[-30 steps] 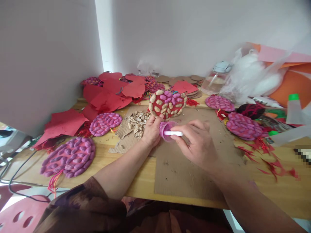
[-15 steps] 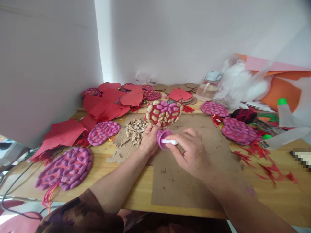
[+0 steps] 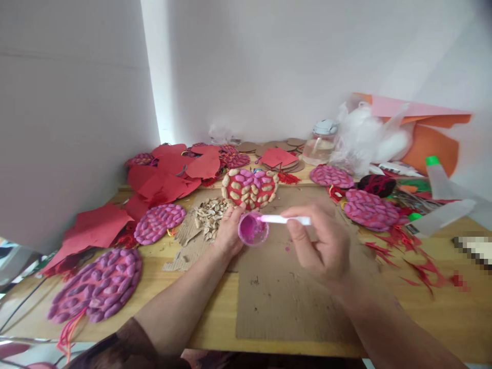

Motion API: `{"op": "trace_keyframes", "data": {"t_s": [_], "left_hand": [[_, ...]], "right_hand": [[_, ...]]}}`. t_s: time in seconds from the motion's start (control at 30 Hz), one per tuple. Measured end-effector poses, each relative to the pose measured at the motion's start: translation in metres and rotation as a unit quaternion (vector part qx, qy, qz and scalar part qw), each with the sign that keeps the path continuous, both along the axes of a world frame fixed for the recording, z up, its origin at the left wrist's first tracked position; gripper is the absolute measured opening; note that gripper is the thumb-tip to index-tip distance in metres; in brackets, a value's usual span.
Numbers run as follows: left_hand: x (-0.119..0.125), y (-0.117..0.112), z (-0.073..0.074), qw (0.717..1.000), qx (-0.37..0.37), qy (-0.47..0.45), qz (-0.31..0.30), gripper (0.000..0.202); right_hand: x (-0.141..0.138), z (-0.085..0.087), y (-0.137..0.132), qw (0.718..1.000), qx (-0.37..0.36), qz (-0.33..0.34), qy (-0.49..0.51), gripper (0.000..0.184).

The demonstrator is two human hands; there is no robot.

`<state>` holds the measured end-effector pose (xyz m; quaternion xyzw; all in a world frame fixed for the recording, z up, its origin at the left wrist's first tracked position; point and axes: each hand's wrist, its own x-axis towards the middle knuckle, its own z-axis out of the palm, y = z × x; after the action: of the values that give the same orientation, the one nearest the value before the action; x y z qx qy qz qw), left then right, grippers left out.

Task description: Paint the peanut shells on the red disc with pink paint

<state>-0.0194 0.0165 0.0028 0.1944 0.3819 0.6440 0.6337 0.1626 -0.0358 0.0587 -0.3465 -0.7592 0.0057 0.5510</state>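
Observation:
My left hand (image 3: 230, 230) is closed around a small clear cup (image 3: 253, 237) with magenta paint inside, its mouth tipped toward me. Between the thumb and fingers of my right hand (image 3: 321, 241) is a white-handled paintbrush (image 3: 294, 220), its magenta tip at the cup's right rim. Just beyond the cup sits a red heart-shaped plaque covered with peanuts (image 3: 250, 190); its upper peanuts are magenta, the others plain tan. My left fingertips are close to its lower edge; whether they touch it I cannot tell. Beneath my hands lies a cardboard sheet (image 3: 288, 302).
Peanut shells (image 3: 211, 218) are heaped left of the cup. Magenta peanut plaques (image 3: 98, 287) lie on both sides, near red paper pieces (image 3: 165, 179). A lidded jar (image 3: 320, 143), plastic bags (image 3: 357, 138) and a green-capped bottle (image 3: 442, 179) stand at the back right. Red scraps (image 3: 423, 269) lie at right.
My right hand has drawn the paintbrush up and to the right, out of the cup, showing its magenta tip. The view has shifted slightly; my left hand still holds the cup.

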Motion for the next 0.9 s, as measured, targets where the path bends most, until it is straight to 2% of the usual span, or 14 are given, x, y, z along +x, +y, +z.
{"op": "trace_keyframes", "data": {"t_s": [0.13,0.33,0.57,0.77,0.9], "left_hand": [[0.001,-0.001,0.002,1.000,0.005,-0.014,-0.006,0.046],[0.001,-0.004,-0.005,0.996,-0.011,0.005,-0.084,0.050],[0.006,-0.011,-0.001,0.993,0.004,0.011,-0.119,0.053],[0.009,-0.014,0.000,0.989,0.006,0.039,-0.144,0.053],[0.010,-0.014,-0.001,0.989,0.006,0.051,-0.138,0.055]], "right_hand": [[0.017,0.002,0.011,0.995,0.012,-0.056,0.087,0.013],[0.029,-0.003,0.016,0.986,0.017,-0.115,0.123,0.012],[0.035,-0.013,0.016,0.984,0.053,-0.153,0.078,0.012],[0.037,-0.011,0.018,0.984,0.065,-0.165,0.033,0.007],[0.038,-0.010,0.018,0.980,0.087,-0.179,0.007,0.005]]}}
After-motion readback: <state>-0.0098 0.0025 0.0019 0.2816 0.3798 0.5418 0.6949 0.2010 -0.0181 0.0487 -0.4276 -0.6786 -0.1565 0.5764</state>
